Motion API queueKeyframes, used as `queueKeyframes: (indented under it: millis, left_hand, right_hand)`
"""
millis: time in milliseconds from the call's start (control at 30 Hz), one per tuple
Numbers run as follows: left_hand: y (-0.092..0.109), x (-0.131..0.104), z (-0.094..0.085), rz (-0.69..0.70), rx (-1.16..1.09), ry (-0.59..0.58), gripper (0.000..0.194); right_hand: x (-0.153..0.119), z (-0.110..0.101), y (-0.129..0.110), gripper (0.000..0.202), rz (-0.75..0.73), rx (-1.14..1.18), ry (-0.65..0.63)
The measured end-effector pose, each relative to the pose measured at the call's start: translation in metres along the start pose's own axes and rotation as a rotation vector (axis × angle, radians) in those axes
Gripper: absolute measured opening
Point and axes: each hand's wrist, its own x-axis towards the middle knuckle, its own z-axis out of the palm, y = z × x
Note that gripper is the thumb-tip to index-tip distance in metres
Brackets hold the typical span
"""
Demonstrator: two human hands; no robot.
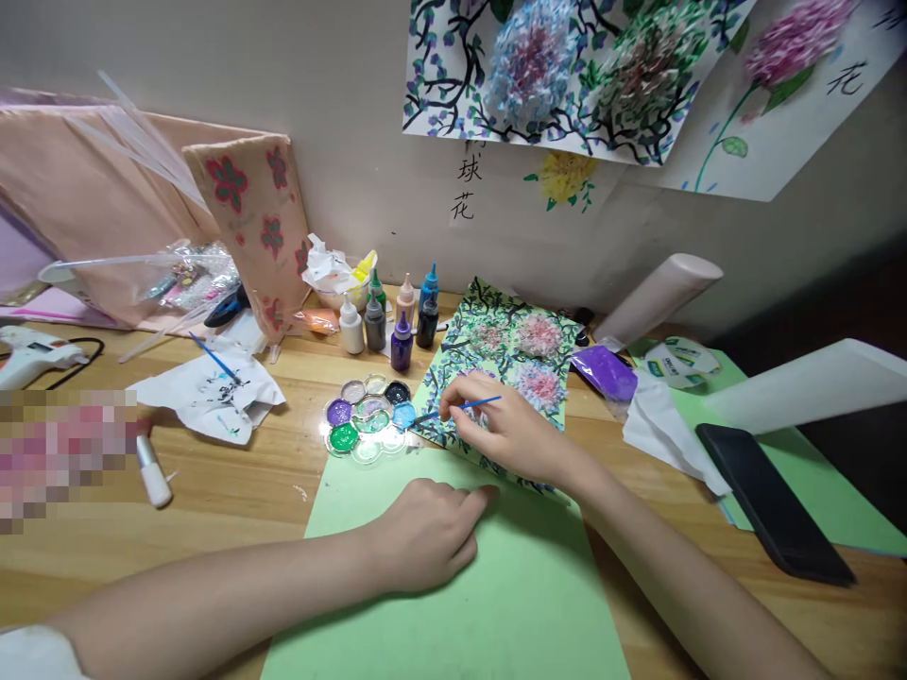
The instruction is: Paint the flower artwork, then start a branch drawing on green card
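Observation:
My right hand is closed around a thin blue paintbrush. The brush tip reaches the light blue well at the right side of a flower-shaped paint palette. Below that hand lies a painting with dark branches, small leaves and pink and blue textured flowers. My left hand rests on a large green sheet of paper. Its index finger stretches toward the painting's lower edge, the thumb is apart from it, and the other fingers are curled and partly hidden.
Several paint bottles stand behind the palette. A second brush lies on a stained tissue at left, near a glue gun. To the right are a purple packet, tissue and a black phone-like slab. Flower pictures hang on the wall.

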Motion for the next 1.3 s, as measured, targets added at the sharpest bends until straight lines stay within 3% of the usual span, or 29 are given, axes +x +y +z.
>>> queueKeyframes:
  millis: [100, 200, 367, 433, 567, 833, 1300]
  left_hand:
    - [0.0, 0.0, -0.001, -0.003, -0.008, -0.008, 0.048]
    - [0.0, 0.0, -0.001, -0.002, -0.002, -0.01, 0.048]
    - [-0.001, 0.001, 0.002, -0.009, 0.025, 0.002, 0.048]
    - [-0.001, 0.001, 0.002, -0.015, 0.023, 0.002, 0.049]
    - [-0.001, 0.001, 0.003, -0.026, 0.029, -0.007, 0.05]
    - [-0.002, 0.002, 0.004, -0.032, 0.036, -0.009, 0.051]
    - [-0.002, 0.0, 0.007, -0.026, 0.041, -0.006, 0.049]
  right_hand:
    - [-0.001, -0.01, -0.001, 0.015, 0.006, 0.011, 0.046]
    - [-0.001, -0.03, 0.006, 0.015, 0.081, -0.019, 0.237]
    - [-0.002, -0.066, 0.046, 0.013, 0.238, -0.239, 0.608]
    - [-0.002, -0.073, 0.064, 0.013, 0.261, -0.301, 0.678]
    - [-0.001, -0.073, 0.087, 0.013, 0.266, -0.35, 0.65]
    - [0.002, -0.064, 0.1, 0.012, 0.252, -0.423, 0.548]
    - [0.001, -0.069, 0.095, 0.012, 0.212, -0.391, 0.609]
